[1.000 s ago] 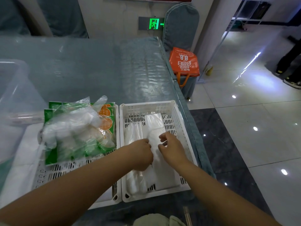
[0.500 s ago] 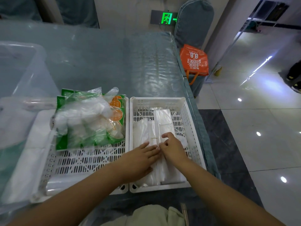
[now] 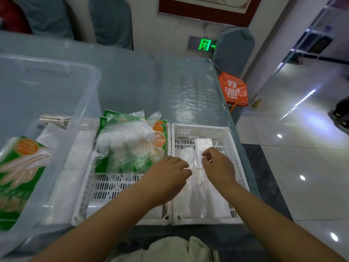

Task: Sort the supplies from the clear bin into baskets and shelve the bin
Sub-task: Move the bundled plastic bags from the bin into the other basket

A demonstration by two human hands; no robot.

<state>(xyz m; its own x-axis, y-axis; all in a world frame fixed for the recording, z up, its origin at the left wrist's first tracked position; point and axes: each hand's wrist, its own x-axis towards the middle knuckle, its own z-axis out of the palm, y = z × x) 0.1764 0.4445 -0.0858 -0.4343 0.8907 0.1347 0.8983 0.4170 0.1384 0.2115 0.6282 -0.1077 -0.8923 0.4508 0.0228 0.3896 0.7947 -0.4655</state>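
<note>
Two white slotted baskets stand side by side at the table's near edge. The right basket (image 3: 229,136) holds clear plastic bags (image 3: 197,197) laid flat. Over these bags my left hand (image 3: 170,173) and my right hand (image 3: 217,166) hover with fingers curled, and a thin yellowish band runs between their fingertips, which pinch it. The left basket (image 3: 105,191) carries green-and-orange glove packs (image 3: 132,144). At the left the clear bin (image 3: 56,95) contains one more green glove pack (image 3: 20,171) and white bags.
The table (image 3: 151,87) is covered in shiny plastic, and its right edge drops to a glossy tiled floor. An orange bag (image 3: 234,89) sits on a blue-covered chair beyond the far corner. Pale cloth lies on my lap at the bottom.
My hands have drawn slightly apart above the clear bags, a thin band now stretched between them. The view has swung left, bringing more of the clear bin and its glove pack into sight.
</note>
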